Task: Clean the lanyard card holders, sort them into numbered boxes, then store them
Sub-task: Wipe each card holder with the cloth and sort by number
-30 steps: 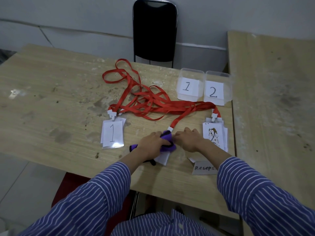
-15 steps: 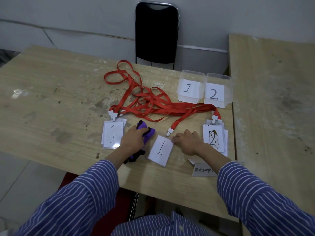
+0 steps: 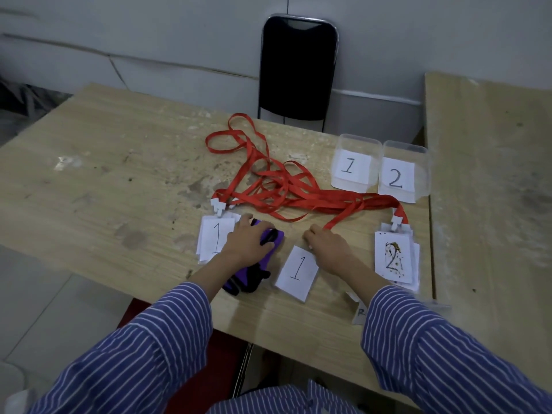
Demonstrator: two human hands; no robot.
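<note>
Three sets of lanyard card holders lie on the wooden table point(image 3: 104, 180). A stack marked "1" point(image 3: 212, 238) is at the left, a single "1" card holder point(image 3: 297, 271) is in the middle, and a brown-stained "2" stack point(image 3: 394, 256) is at the right. Their red lanyards point(image 3: 277, 188) lie tangled behind them. My left hand point(image 3: 246, 245) holds a purple cloth point(image 3: 273, 242) between the left stack and the middle card. My right hand point(image 3: 327, 249) has its fingers curled on the red lanyard's clip end, just above the middle card. Clear boxes labelled 1 point(image 3: 355, 144) and 2 point(image 3: 418, 150) stand at the back right.
A black chair point(image 3: 298, 70) stands behind the table against the wall. A second wooden table point(image 3: 493, 174) adjoins on the right. A small paper label point(image 3: 358, 313) lies near the front edge, partly under my right sleeve.
My left hand has carried the purple cloth leftward off the middle card holder, uncovering its "1". My right hand has stayed at the lanyard's clip end.
</note>
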